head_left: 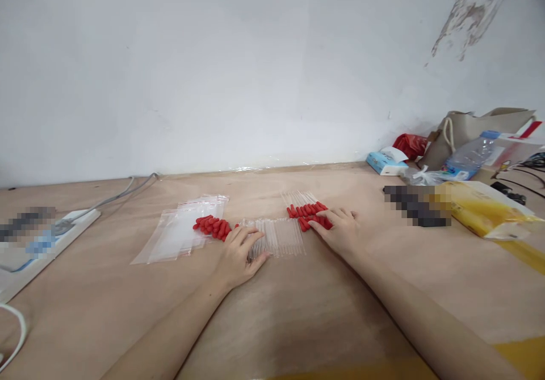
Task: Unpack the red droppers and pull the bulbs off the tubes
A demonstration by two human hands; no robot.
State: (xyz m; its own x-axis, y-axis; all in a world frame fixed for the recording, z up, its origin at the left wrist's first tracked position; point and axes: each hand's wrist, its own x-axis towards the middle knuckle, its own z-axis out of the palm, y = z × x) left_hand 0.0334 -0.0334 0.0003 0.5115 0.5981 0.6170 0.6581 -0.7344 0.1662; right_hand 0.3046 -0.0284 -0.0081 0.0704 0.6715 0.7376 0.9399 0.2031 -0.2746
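Observation:
Slim clear sticks [283, 238] lie side by side on the table in a flat bundle. My left hand [240, 255] rests at the bundle's left end, thumb and forefinger apart, and covers some of the sticks. My right hand [343, 232] is at the right end of two rows of small red capped pieces [304, 211]. Its thumb and fingers are spread around the lower row and touch it; the fingers hide part of that row. Pale thin sticks [298, 198] extend behind the upper row. Beyond my left hand lies a loose pile of red pieces [210, 226].
Clear zip bags [170, 235] lie flat under and left of the red pile. A white power strip [80, 226] with a grey cable is at the left. On the right are a tissue pack [385, 164], a plastic bottle [472, 155], a yellow packet [481, 209] and a blurred dark object [430, 221].

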